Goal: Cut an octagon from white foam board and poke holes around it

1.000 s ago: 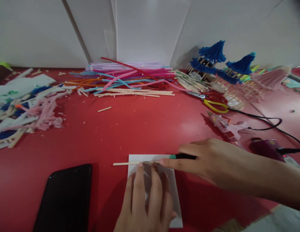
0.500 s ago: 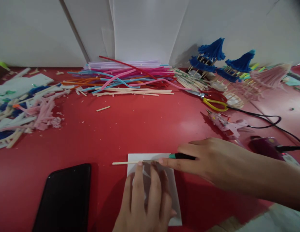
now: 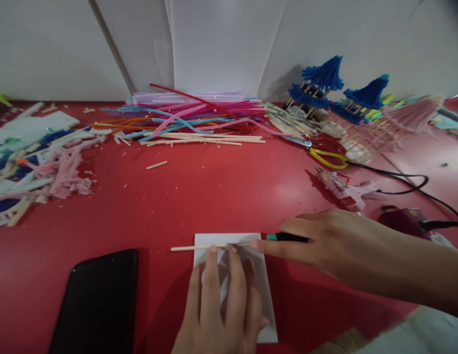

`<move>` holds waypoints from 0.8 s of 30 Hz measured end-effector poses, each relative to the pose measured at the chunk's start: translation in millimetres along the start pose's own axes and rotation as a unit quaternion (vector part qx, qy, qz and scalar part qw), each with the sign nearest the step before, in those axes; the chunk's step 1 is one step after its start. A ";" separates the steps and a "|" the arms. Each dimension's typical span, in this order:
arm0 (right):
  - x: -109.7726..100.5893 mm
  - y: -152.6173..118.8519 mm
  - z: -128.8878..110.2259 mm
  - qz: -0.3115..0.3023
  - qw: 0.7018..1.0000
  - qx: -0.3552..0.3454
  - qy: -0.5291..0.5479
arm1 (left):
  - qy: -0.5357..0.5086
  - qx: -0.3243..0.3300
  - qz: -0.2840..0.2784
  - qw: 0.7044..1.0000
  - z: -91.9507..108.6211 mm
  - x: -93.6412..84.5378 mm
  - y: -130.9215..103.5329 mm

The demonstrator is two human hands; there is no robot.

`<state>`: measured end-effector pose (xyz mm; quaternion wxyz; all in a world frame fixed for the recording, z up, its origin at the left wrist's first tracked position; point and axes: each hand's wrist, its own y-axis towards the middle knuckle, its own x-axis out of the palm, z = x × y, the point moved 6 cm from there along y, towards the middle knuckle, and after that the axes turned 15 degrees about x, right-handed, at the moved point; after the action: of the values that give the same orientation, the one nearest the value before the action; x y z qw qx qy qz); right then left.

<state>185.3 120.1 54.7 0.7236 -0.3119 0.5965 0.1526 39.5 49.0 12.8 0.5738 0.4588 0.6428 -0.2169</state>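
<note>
On a red table (image 3: 169, 201) before a white wall (image 3: 59, 49), the left hand (image 3: 221, 314), fingers slightly spread, is pressing a stick (image 3: 188, 249) across a white pad (image 3: 268, 319). The right hand (image 3: 324, 246) is gripping a knife (image 3: 293, 237) (black-handled) at the stick; scraps (image 3: 68, 167) are lying left.

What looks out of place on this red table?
A short stick lies alone, apart from the long pale sticks behind it, and pale specks litter the table nearby, looking like stray scraps.

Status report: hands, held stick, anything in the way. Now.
Left hand pressing wooden stick on white pad. Right hand gripping craft knife, blade at stick. Smartphone left, apart from both hands.
</note>
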 end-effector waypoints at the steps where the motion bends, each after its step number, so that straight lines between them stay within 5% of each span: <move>1: 0.1 -0.6 0.4 -0.005 1.000 -0.003 0.003 | -0.003 -0.004 0.005 1.000 0.2 0.0 0.2; 24: 1.2 -17.1 14.0 -0.050 0.997 -0.010 -0.051 | 0.002 0.002 0.014 1.000 -0.9 -2.7 1.9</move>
<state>206.5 115.9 59.5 0.7568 -0.3402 0.5408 0.1380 40.4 49.8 16.0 0.5748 0.4690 0.6370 -0.2097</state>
